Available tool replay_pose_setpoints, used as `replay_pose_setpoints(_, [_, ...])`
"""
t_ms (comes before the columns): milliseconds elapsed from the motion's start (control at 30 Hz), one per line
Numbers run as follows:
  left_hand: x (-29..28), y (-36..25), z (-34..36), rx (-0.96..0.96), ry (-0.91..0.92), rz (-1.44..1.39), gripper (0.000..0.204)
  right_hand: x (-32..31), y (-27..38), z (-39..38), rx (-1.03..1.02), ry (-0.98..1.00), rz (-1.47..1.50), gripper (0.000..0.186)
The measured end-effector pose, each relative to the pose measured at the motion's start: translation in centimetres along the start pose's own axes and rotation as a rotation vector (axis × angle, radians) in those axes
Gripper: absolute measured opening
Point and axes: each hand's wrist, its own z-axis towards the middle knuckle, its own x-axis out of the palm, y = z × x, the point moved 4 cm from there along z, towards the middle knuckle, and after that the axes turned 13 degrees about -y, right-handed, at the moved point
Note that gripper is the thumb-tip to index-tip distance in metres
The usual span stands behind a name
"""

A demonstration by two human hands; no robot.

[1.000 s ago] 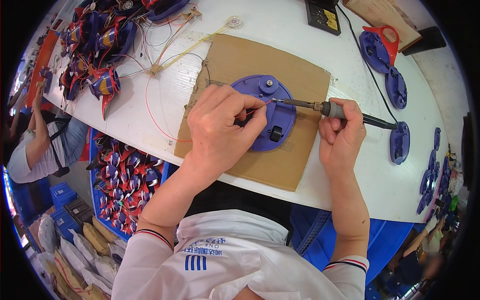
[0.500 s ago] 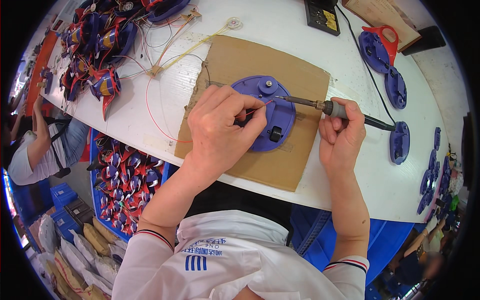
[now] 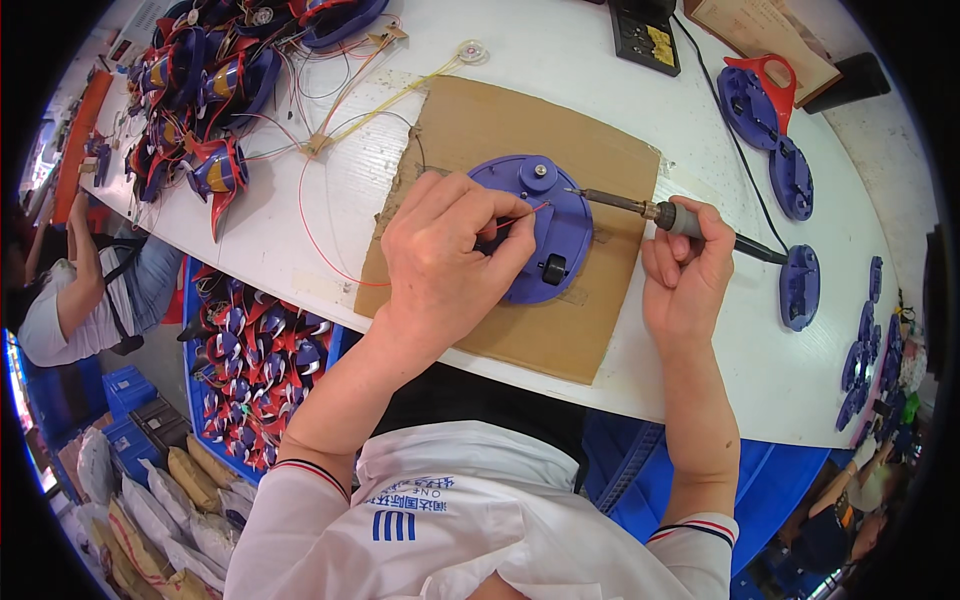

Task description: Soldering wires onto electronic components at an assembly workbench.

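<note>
A purple oval plastic base (image 3: 566,232) with a black wheel (image 3: 554,268) lies on a sheet of brown cardboard (image 3: 470,118). Over its left side, my left hand (image 3: 450,250) pinches a thin red wire (image 3: 519,217) between thumb and fingertips, the wire's end resting near the middle of the base. In my right hand (image 3: 690,262) is a soldering iron (image 3: 677,220), gripped by its grey handle like a pen. Its tip points left, just above the base and a little apart from the wire end. Part of the base is hidden beneath my left hand.
Purple and red plastic parts with wires (image 3: 215,170) pile up at the far left. A circuit board (image 3: 317,143) trails wires toward my left hand. More purple bases (image 3: 800,287) lie at the right. A black soldering stand (image 3: 643,35) stands at the back. A blue crate (image 3: 338,345) holds painted parts below the table.
The soldering iron's tip has drawn back slightly to the right, away from the wire end. My left hand keeps its pinch on the red wire.
</note>
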Motion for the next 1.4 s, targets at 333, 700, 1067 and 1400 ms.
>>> replay_pose_setpoints(333, [-0.1,-1.9,-0.4,0.023,0.204,0.101,0.087,-1.6,1.0,1.1,0.122,-0.073,0.203,0.022])
replay_pose_setpoints(700, [-8.1,6.3,2.0,-0.150,-0.235,0.048,0.039,-1.4,1.2,1.7,0.071,0.009,0.217,0.021])
replay_pose_setpoints(1067, [-14.1,13.3,4.6,-0.199,-0.523,0.885,0.081,-1.2,1.0,1.3,0.068,-0.075,0.220,0.020])
replay_pose_setpoints(1400, [-6.4,5.2,2.4,-0.086,-0.179,0.364,0.100,-1.4,0.9,1.3,0.096,-0.045,0.211,0.020])
